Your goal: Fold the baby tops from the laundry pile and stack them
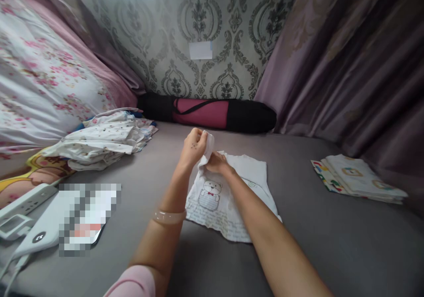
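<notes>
A white cloth garment [232, 195] with a printed bear and lines of lettering lies partly folded on the grey sheet in front of me. My left hand [194, 144] is closed on its upper left edge and holds that bit of cloth raised. Just right of it and lower, my right hand [217, 162] rests at the garment's top left, on or under a fold. Its fingers are mostly hidden by the cloth and the hand itself, so their grip does not show. A pale bangle [169, 216] circles my left forearm.
Folded cloths [357, 175] lie at the right. A pile of white cloths [102, 138] sits at the left, with a power strip [29, 202] and a white device [49, 222] nearer me. A black and pink rolled bag [202, 114] lies along the wall.
</notes>
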